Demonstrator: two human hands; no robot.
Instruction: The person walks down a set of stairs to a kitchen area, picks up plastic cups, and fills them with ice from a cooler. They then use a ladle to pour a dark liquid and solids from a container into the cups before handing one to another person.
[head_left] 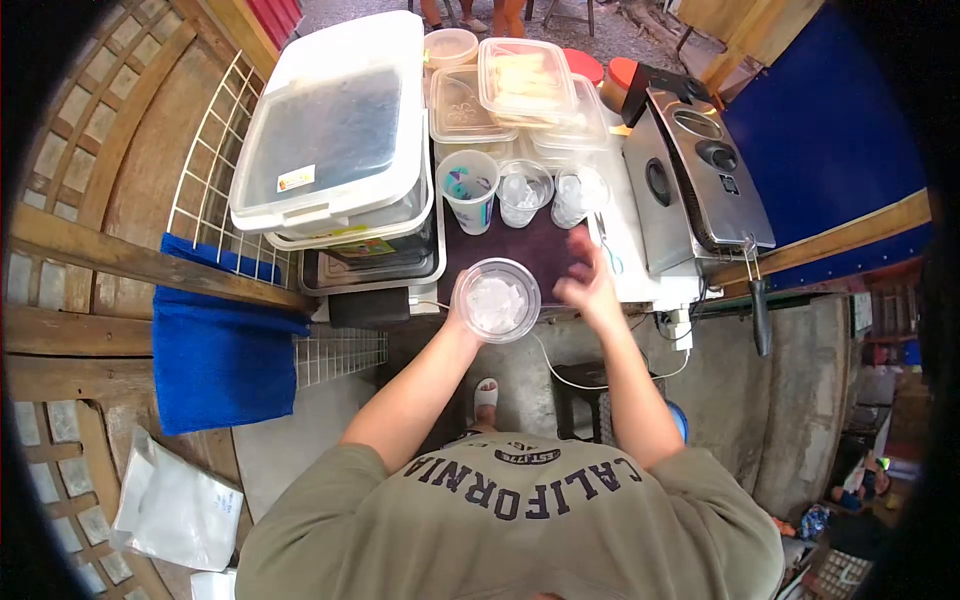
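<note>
The left hand (pixel 459 322) grips a clear cup (pixel 498 300) of ice (pixel 496 303) at the near edge of the dark mat (pixel 530 248). The right hand (pixel 592 284), a little blurred, is open above the mat's right side.

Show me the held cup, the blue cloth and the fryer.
Held cup (pixel 536 300), head view: right side of the rim.
Blue cloth (pixel 225 360), head view: middle of its hanging part.
Fryer (pixel 724 206), head view: steel panel.

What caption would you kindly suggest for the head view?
Left hand holds a clear cup; right hand hovers beside it.
</note>
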